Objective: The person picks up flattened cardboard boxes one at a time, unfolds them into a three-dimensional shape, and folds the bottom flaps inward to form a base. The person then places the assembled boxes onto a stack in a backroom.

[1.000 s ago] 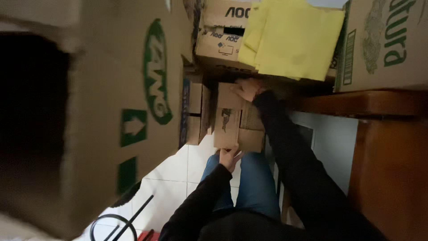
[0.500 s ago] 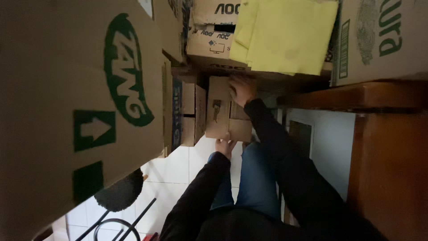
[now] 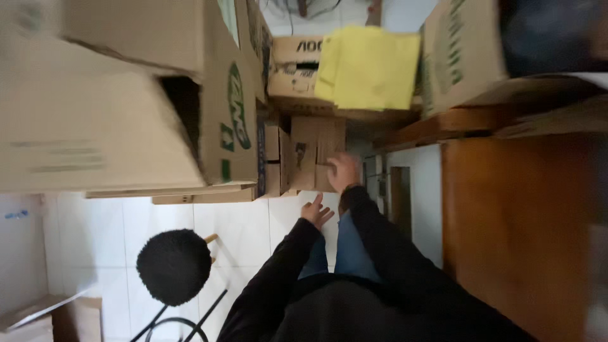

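Resting right hand (image 3: 344, 171) flat on small box (image 3: 316, 152), wedged low among stacked cartons | left hand (image 3: 316, 211) just beside, fingers spread, empty | cardboard: stiff, likely light, slick-sided; best taken by opposite edges

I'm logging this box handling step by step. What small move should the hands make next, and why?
Probably bring the left hand onto the small cardboard box. The right hand already rests on the box's edge, while the left hovers open just short of it, so the box is gripped on one side only.
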